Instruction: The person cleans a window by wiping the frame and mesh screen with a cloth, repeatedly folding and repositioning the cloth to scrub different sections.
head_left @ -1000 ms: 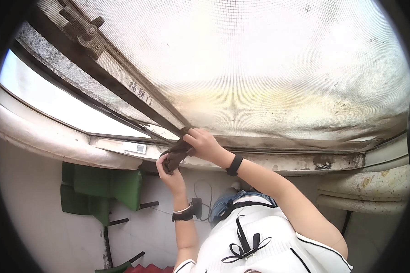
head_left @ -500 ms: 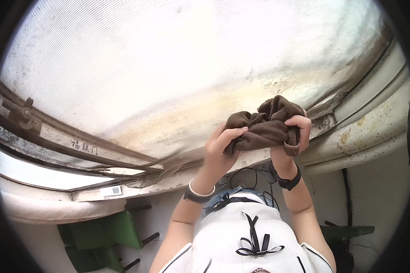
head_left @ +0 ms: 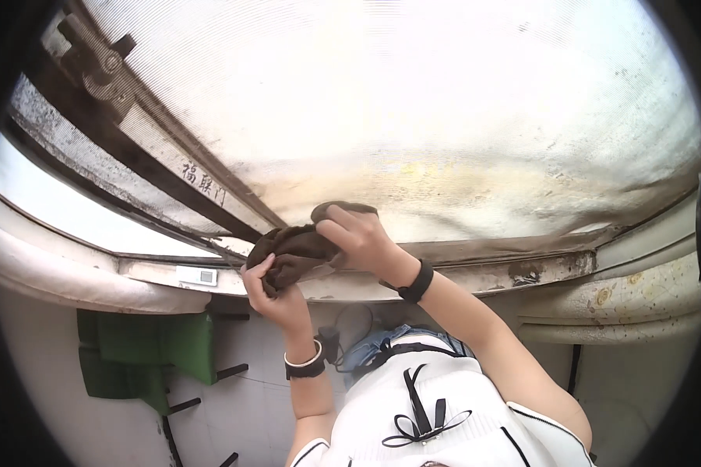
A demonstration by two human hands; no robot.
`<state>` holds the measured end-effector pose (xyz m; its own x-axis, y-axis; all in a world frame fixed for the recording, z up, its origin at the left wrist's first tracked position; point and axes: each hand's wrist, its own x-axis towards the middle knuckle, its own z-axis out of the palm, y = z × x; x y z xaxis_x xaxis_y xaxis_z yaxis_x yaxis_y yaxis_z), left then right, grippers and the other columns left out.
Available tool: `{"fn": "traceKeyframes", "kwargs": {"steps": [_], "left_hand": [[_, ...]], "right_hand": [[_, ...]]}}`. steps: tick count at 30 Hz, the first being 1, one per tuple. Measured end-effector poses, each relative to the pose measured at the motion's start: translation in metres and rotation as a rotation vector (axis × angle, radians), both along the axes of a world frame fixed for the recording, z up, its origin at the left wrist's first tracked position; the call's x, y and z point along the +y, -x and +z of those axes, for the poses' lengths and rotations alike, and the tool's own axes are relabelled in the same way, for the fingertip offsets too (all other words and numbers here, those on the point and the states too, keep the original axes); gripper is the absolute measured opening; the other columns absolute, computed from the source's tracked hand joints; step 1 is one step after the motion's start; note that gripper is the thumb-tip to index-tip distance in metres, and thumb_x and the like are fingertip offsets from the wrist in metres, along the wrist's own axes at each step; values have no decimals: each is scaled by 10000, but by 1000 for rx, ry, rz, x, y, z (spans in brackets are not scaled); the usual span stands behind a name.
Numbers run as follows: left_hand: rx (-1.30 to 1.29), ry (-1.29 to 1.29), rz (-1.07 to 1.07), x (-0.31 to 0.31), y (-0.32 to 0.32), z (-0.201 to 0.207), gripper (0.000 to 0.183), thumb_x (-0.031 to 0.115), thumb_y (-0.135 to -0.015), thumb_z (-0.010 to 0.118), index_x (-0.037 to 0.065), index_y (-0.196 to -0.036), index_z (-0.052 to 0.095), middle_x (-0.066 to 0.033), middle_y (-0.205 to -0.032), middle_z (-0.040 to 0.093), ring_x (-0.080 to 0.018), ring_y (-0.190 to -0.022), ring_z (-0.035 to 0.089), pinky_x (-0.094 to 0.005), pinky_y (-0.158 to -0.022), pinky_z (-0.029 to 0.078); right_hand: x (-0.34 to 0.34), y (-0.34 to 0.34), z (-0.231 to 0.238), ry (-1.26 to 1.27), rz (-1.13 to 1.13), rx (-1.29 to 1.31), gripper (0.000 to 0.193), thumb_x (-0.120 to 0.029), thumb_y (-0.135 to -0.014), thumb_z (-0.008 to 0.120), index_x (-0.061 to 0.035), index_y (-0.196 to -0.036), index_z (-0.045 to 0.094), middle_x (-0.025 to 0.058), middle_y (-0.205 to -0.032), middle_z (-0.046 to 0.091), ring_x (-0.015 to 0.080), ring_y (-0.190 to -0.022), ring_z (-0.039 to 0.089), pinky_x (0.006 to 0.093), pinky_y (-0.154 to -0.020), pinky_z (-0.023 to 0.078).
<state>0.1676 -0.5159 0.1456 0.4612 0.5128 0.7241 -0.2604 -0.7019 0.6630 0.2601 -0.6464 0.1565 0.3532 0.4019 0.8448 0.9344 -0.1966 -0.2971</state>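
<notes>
A crumpled dark brown cloth (head_left: 294, 247) is bunched between my two hands in front of the window frame's lower corner. My left hand (head_left: 276, 300) grips its near left side, thumb on top and the other fingers mostly hidden. Higher up and to the right, my right hand (head_left: 360, 240) pinches the cloth's other end with bent fingers. Behind the cloth rises a large window screen (head_left: 413, 101), bright from outside and stained along its lower part. Whether the cloth touches the frame or sill, I cannot tell.
The brown window frame (head_left: 163, 156) with a metal latch (head_left: 105, 70) runs up at left. A small white device with a display (head_left: 197, 275) sits on the sill (head_left: 475, 277). Rolled curtains (head_left: 615, 300) hang at right. A green chair (head_left: 144, 346) stands below left.
Both hands have moved left with the cloth, toward the frame's lower corner. The view has turned too, and the cloth is held lower and less spread out.
</notes>
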Motion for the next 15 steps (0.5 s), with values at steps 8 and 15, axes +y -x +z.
{"fn": "traceKeyframes", "kwargs": {"steps": [8, 15], "left_hand": [[213, 138, 48, 28, 25, -39, 228, -108, -687, 547, -8, -889, 512, -117, -818, 527, -236, -792, 528, -301, -757, 428], [339, 381, -170, 0, -7, -77, 390, -138, -668, 429, 31, -1017, 390, -119, -952, 451, -231, -919, 446, -315, -870, 358]], "right_hand": [[42, -3, -39, 310, 64, -14, 355, -211, -599, 657, -66, -851, 454, 75, -797, 446, 190, -629, 560, 300, -498, 489], [30, 3, -65, 424, 7, 62, 206, -75, -682, 582, -66, -849, 462, 56, -781, 466, 177, -626, 577, 290, -496, 485]]}}
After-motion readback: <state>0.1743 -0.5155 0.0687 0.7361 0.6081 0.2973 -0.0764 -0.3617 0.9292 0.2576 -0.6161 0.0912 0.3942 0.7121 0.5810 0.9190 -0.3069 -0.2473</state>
